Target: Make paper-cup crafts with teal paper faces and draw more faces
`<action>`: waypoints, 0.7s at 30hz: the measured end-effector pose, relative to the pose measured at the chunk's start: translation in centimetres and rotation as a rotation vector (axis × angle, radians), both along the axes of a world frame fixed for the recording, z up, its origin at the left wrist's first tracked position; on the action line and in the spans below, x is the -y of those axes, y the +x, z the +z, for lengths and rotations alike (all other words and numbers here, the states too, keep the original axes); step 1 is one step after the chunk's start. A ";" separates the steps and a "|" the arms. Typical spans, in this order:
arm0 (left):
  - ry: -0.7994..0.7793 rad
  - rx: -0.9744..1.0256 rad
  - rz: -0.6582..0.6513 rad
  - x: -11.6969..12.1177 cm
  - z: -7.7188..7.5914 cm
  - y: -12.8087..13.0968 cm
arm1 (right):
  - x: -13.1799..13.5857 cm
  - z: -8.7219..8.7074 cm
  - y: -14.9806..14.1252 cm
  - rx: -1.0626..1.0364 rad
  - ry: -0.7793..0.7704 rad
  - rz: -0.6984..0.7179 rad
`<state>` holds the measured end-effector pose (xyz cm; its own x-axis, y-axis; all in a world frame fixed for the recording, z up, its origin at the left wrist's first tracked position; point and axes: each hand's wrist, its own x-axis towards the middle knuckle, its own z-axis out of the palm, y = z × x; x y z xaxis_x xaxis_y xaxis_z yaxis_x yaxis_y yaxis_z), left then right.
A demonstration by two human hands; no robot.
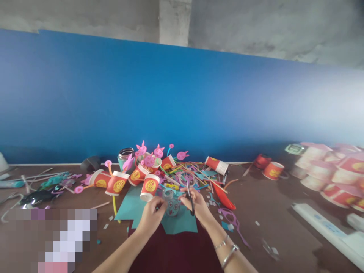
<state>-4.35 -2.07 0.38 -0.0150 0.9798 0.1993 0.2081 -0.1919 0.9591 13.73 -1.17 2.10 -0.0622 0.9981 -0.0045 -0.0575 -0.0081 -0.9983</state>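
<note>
My left hand [153, 213] is closed, fingers curled together over the teal paper [179, 225]; whatever it may pinch is too small to make out. Just beyond it a red-and-white paper cup [149, 187] with a yellow emblem leans on the paper. In my right hand [197, 204] is a pair of scissors [191, 201], blades pointing up and away. Between the hands lies a clear tape roll [172, 209], with a second clear roll [168, 194] behind it. Pink paper animal heads [158, 152] stick up from the group of cups.
Coloured strips [184, 176] are heaped behind the hands, with a red pouch-like item [223, 195] on the right. Stacked cups [217, 165] lie farther back, and many more cups [338, 170] pile up at far right near a white power strip [321, 223]. A blue partition [182, 102] borders the table.
</note>
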 end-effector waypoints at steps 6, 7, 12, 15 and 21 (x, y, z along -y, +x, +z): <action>0.012 -0.070 -0.054 0.3 0.0 0.0 | 0.3 0.0 0.2 0.111 0.013 0.129; 0.017 -0.068 -0.049 0.3 -0.1 0.0 | 0.3 -0.1 0.3 0.145 0.020 0.142; 0.164 -0.096 -0.057 0.7 -0.2 -0.2 | 0.2 -0.6 0.6 0.438 0.220 -0.005; 0.309 -0.205 -0.037 1.0 0.2 -0.2 | 0.0 -0.6 0.9 0.656 0.286 -0.165; 0.559 -0.478 0.439 -0.7 0.0 -1.3 | -0.3 0.1 2.2 1.121 0.123 -0.256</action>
